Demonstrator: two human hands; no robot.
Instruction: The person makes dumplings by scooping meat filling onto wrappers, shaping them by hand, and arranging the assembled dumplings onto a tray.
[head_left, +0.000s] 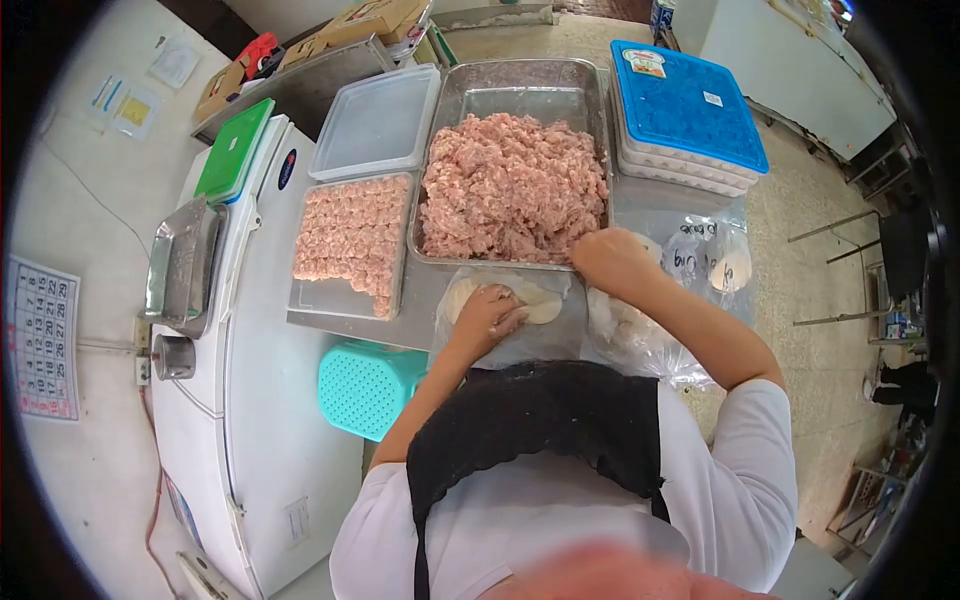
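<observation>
Where the person's one black apron [540, 410] reaches the table, I see from my distant seat one turquoise stool [368, 392] standing below the edge, toward the left. On the table, just beyond the apron, lies one clear plastic sheet [550, 345], and upon it pale flat dough [543, 306]; how many pieces, I cannot tell. Of two hands, the left hand [490, 318] is partly open, its fingers curved and resting on this dough. The right hand [610, 262] is curled at the near right corner of one metal pan [520, 85]; whether it holds something, I cannot tell. Beside it are clear plastic bags [690, 250] with handwriting, overlapping, so I do not count them. To the left stands one tray [335, 298] with rows of small meat portions [350, 230], too closely set for sure counting. The pan carries one big heap of ground meat [515, 185]. Farther are one translucent container [375, 125] and one blue lid [690, 100] upon stacked trays [690, 178].
</observation>
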